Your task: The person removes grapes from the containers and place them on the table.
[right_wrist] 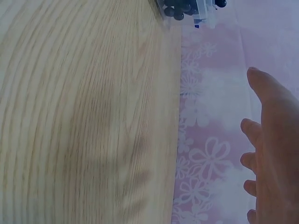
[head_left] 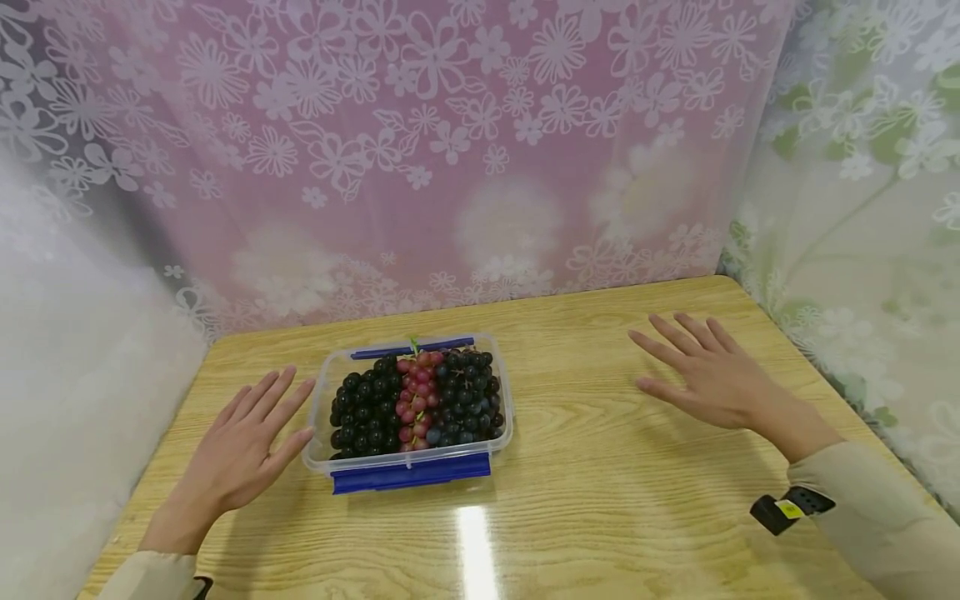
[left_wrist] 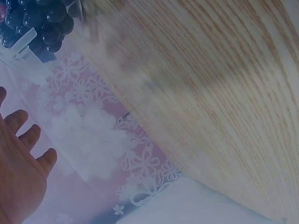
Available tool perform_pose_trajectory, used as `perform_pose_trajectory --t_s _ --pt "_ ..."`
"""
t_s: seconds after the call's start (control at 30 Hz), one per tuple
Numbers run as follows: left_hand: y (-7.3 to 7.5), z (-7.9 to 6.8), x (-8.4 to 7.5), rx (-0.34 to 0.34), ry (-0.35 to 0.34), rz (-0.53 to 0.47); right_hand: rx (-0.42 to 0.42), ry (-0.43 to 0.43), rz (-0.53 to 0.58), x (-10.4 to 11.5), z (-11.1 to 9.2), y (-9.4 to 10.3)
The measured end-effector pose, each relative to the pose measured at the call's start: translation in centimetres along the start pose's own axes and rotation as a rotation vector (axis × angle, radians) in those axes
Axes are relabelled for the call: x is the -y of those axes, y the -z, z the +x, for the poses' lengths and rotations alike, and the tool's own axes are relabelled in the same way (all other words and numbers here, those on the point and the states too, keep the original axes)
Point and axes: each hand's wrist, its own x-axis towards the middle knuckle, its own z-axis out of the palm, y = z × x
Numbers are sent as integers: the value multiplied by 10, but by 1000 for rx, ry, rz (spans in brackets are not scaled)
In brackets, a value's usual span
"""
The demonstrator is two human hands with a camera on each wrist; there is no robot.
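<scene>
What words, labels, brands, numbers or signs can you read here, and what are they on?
There is no text that I can read.
Yellow label on the black wristband at the right sleeve: too small and blurred to read.
Clear box and its blue clasps: no lettering visible.
Pink cloth: flower patterns only.

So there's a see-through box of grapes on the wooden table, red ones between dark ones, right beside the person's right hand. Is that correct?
Not quite: the head view shows the see-through box beside the left hand; the right hand is well apart from it. The box is indeed on the wooden table, with red grapes between dark grapes.
</scene>
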Motion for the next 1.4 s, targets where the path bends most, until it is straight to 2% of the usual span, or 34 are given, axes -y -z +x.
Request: perform_pose_trajectory --t_s 0.37,1.0,1.4 --pt "-4 2 -4 20 2 0 -16 39 2 21 22 -2" --pt "-13 9 5 21 -28 9 -47 115 -21 47 37 0" --pt "-14 18 11 25 -93 34 -56 170 -14 62 48 -1"
